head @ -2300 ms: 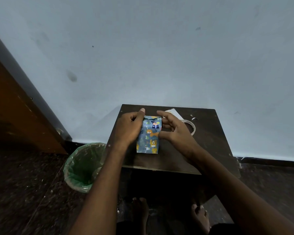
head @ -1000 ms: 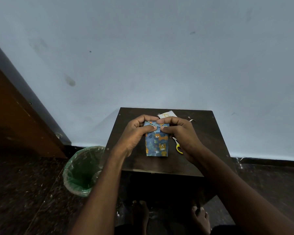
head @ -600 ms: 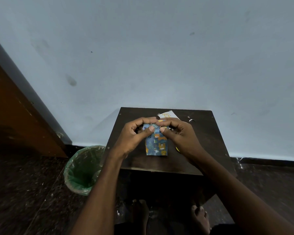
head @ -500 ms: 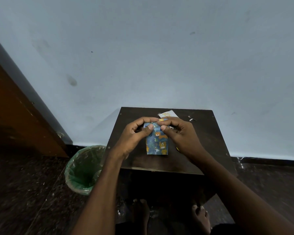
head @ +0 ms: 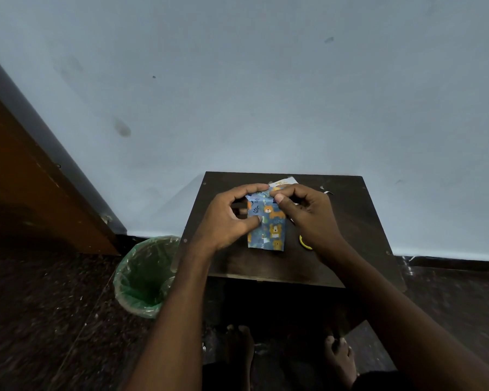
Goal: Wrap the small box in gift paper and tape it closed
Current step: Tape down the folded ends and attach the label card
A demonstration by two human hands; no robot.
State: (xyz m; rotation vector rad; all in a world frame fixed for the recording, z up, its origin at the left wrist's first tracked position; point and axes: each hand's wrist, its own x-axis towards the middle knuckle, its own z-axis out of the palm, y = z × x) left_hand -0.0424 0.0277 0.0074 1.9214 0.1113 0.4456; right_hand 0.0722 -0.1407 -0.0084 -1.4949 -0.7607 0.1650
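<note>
The small box (head: 268,230), covered in blue gift paper with orange lions, lies on the dark wooden table (head: 350,221). My left hand (head: 226,218) grips its left side, thumb on the front face and index finger curled over the far end. My right hand (head: 308,215) pinches the paper at the box's far end, thumb pressed on the top fold. The far end of the box is hidden by my fingers.
A yellow scissors handle (head: 305,244) peeks out under my right wrist. A white paper scrap (head: 285,182) lies behind the box. A green-lined bin (head: 144,275) stands on the floor left of the table; a wooden door (head: 26,198) is further left. My bare feet show below.
My left thumb has slid down from the far end onto the box's front face. My right thumb stays pressed on the far-end fold. The box has barely moved.
</note>
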